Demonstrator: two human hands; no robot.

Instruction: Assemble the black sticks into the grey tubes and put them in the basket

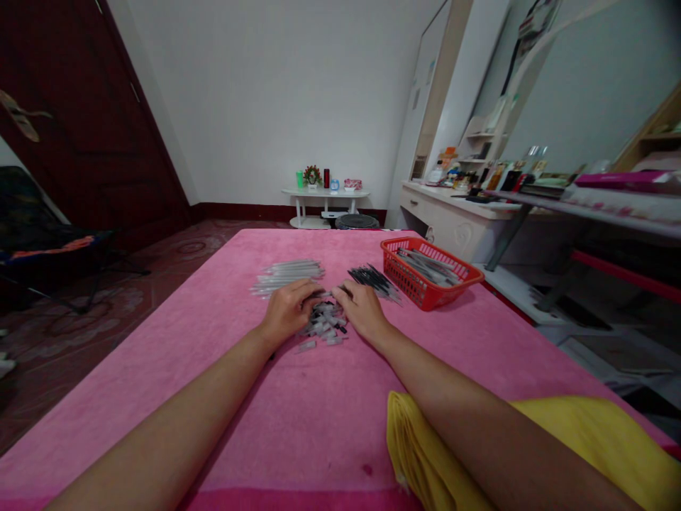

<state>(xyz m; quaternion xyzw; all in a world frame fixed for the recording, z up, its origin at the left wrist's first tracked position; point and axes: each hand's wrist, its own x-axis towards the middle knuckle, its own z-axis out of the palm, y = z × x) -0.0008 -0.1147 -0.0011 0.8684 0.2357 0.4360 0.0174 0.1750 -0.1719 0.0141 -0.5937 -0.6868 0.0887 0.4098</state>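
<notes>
Both my hands rest on a pink cloth-covered table [213,369]. My left hand [287,309] and my right hand [362,309] are curled, fingers closed, either side of a small heap of grey pen caps [323,323]. A thin dark pen part seems to run between the two hands, but it is too small to be sure. Behind the left hand lies a pile of clear pen barrels [287,275]. Behind the right hand lies a bundle of black pen refills [372,278].
A red plastic basket [430,273] with several finished pens stands at the right rear of the table. A yellow cloth [596,440] lies under my right forearm. A folding chair [47,255] stands left, a dresser [452,213] right, a white side table [324,199] by the far wall.
</notes>
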